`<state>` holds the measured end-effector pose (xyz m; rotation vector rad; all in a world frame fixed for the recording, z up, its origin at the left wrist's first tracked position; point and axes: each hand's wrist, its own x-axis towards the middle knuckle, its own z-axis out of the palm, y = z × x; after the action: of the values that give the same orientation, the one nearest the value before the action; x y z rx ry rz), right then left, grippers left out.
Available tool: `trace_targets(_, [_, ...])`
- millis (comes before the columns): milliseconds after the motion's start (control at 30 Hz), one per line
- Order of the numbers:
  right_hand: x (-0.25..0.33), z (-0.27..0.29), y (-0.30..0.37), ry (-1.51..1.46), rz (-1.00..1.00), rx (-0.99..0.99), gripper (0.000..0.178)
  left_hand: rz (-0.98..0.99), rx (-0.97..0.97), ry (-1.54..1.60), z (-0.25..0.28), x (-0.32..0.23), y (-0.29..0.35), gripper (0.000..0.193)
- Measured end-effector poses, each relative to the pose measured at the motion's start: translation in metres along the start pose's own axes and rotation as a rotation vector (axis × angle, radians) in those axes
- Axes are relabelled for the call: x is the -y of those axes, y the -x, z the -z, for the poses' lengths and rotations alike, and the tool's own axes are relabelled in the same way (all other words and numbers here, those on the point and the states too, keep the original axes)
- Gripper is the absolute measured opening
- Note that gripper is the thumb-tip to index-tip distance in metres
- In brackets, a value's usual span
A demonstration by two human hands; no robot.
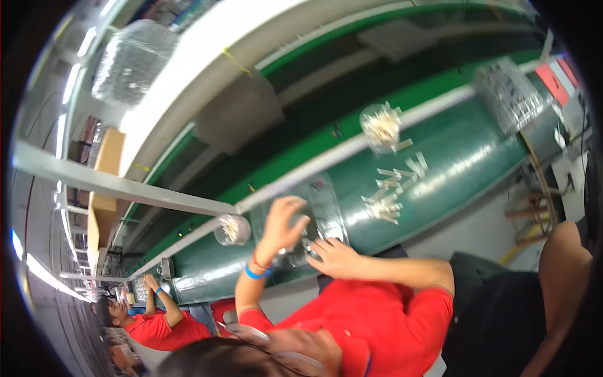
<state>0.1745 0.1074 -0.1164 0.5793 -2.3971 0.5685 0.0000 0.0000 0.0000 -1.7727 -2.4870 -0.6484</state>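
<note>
Neither my left hand nor my right hand shows in the head view. At the right edge a bare arm [565, 270] beside dark clothing is partly visible; no hand shows on it, and I cannot tell whose it is. A co-worker in a red shirt [383, 320] sits at the green bench [452, 169]. Both of that person's hands [286, 226] are over a clear plastic tray or sheet [326, 207]; the small thing between them is blurred. Several small pale strips [386, 195] lie loose on the bench to their right.
A clear tub of pale sticks [381, 127] stands by the bench's rail, with another tub [232, 230] farther left. A grey tray of small parts [509, 94] lies at upper right. A white post [125, 182] crosses the left. Another red-shirted person [166, 323] works farther along.
</note>
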Motion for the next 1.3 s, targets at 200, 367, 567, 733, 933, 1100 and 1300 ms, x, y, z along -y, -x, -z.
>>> trace_targets(200, [0.041,0.186,0.136,0.098,-0.054,0.203,0.036,-0.13,-0.041,0.166,-0.066,-0.194,-0.066,0.038])
trace_targets(367, [0.028,0.157,0.161,-0.003,-0.068,0.103,0.036,-0.157,-0.001,0.03,-0.104,-0.182,-0.07,0.036])
trace_targets(567, [0.028,0.156,0.161,-0.046,-0.034,0.226,0.039,-0.04,-0.083,0.075,-0.142,-0.158,-0.051,0.032])
trace_targets(733, [0.019,0.149,0.162,-0.097,-0.04,0.132,0.032,-0.022,-0.112,0.074,-0.165,-0.15,-0.056,0.027])
trace_targets(933, [0.02,0.117,0.187,-0.113,-0.05,0.194,0.027,-0.026,-0.072,0.041,-0.18,-0.153,-0.054,0.023])
trace_targets(1100, [0.019,0.118,0.192,-0.107,-0.027,0.164,0.029,-0.08,-0.035,0.021,-0.188,-0.149,-0.062,0.028])
trace_targets(1300, [0.017,0.124,0.191,-0.118,-0.047,0.123,0.022,-0.042,0.017,0.075,-0.183,-0.156,-0.073,0.027])
